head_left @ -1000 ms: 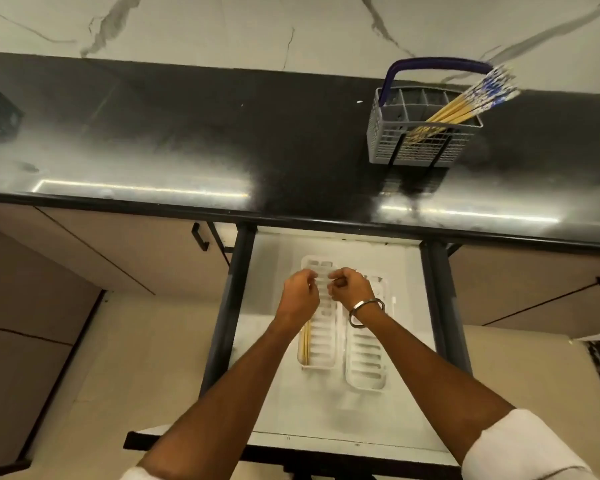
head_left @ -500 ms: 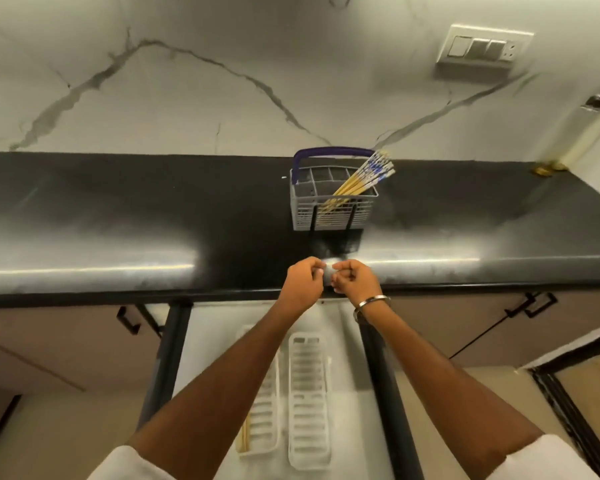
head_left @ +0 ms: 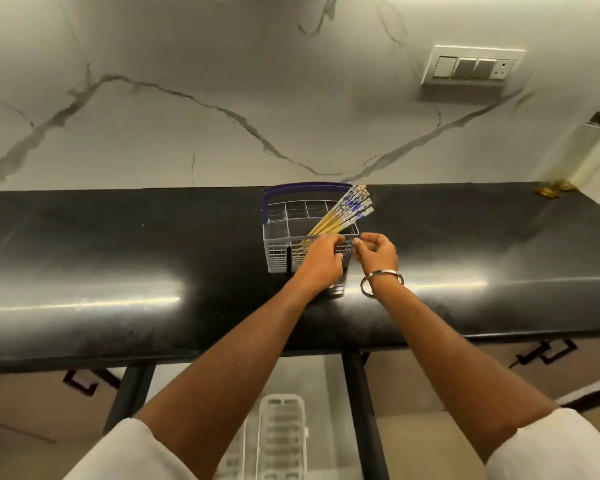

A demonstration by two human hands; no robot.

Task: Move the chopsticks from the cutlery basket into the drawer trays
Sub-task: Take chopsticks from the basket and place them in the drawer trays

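Note:
A grey cutlery basket (head_left: 278, 251) with a purple handle stands on the black counter. Several yellow chopsticks (head_left: 340, 214) with blue-and-white tops lean to the right in its front compartment. My left hand (head_left: 321, 259) is at the basket's front wall, fingers curled, holding nothing that I can see. My right hand (head_left: 377, 255), with a metal bangle on the wrist, hovers at the basket's right front corner, fingers loosely curled and empty. Below the counter, the open drawer (head_left: 312, 375) shows a white tray (head_left: 283, 438); a second tray (head_left: 232, 459) to its left is mostly hidden by my arm.
The black counter (head_left: 118, 258) runs left and right under a marble wall. A switch plate (head_left: 471, 68) sits on the wall at upper right. Cabinet doors with black handles (head_left: 548, 355) flank the drawer.
Both hands have risen from the drawer trays up over the counter edge to the basket's front. The view has tilted up, and the trays have slid to the bottom edge.

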